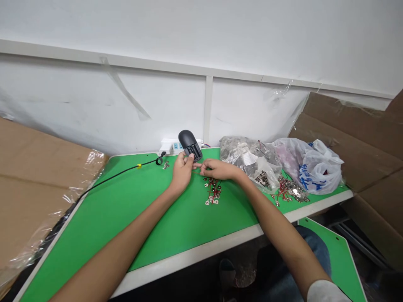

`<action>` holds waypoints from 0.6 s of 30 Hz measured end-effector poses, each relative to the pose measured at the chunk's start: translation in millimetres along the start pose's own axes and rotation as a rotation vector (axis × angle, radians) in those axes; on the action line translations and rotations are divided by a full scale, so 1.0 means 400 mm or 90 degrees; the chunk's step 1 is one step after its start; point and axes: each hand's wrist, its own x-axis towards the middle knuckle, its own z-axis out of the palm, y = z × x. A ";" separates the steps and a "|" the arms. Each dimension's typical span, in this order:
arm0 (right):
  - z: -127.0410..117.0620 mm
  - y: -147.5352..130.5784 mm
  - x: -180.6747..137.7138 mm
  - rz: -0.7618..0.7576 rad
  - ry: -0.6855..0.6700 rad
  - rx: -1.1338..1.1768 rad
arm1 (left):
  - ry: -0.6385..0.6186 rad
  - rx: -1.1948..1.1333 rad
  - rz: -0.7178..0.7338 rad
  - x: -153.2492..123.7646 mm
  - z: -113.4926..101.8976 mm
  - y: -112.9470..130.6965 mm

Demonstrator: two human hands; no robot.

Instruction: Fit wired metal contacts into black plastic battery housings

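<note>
My left hand grips a black computer mouse, turned bottom up so its open battery bay shows. My right hand is just to the right of it, fingers pinched on a small part with a thin wire that I cannot make out clearly. Both hands hover over the far middle of the green table. A small pile of metal contacts with red and black wires lies right below my right hand.
A black cable runs left from a white power strip at the wall. Clear bags of metal parts, a white plastic bag and loose contacts sit at the right. Cardboard flanks both sides.
</note>
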 end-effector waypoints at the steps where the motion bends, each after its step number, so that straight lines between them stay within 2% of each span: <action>1: -0.003 0.003 -0.001 0.009 0.007 0.019 | 0.007 0.006 0.010 0.000 0.000 0.000; 9: -0.021 0.010 -0.010 0.063 0.056 0.142 | 0.036 0.023 0.038 -0.005 0.000 0.005; 15: -0.040 0.000 -0.033 0.072 0.067 0.077 | 0.040 0.022 0.036 -0.004 -0.001 0.000; 18: -0.047 -0.013 -0.043 0.066 0.027 0.030 | 0.045 0.032 0.038 -0.005 0.000 -0.002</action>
